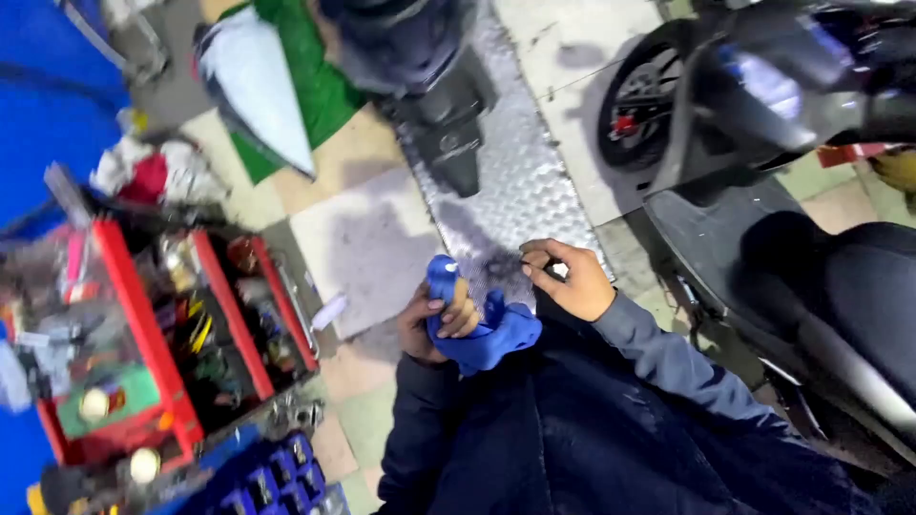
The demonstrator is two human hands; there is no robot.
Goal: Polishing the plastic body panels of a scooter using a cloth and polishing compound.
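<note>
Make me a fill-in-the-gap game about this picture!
1. The left hand is wrapped in a cloth coloured ____.
2. The open toolbox on the floor has walls coloured ____.
3. The right hand pinches a small part between its ____.
4. The black scooter stands on the person's ____ side.

Missing words: blue; red; fingers; right
</note>
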